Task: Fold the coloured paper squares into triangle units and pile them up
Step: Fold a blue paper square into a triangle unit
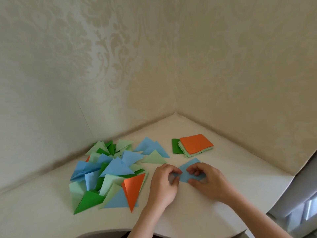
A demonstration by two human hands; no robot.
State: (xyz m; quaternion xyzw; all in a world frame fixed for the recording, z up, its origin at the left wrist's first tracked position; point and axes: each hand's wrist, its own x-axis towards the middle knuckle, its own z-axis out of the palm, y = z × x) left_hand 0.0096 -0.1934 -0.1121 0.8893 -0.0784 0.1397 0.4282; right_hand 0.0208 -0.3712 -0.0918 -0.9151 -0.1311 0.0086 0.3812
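Many triangles [109, 172] lie piled at 9 o'clock; squares [193, 146] wait at 12. Left hand [163, 182] and right hand [205, 181] pinch a blue sheet [188, 170], mid-fold.

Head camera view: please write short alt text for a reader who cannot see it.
Two hands, the left hand and the right hand, pinch a light blue paper on a white corner table. To the left lies a pile of folded triangles; behind is a stack of squares, orange on top.
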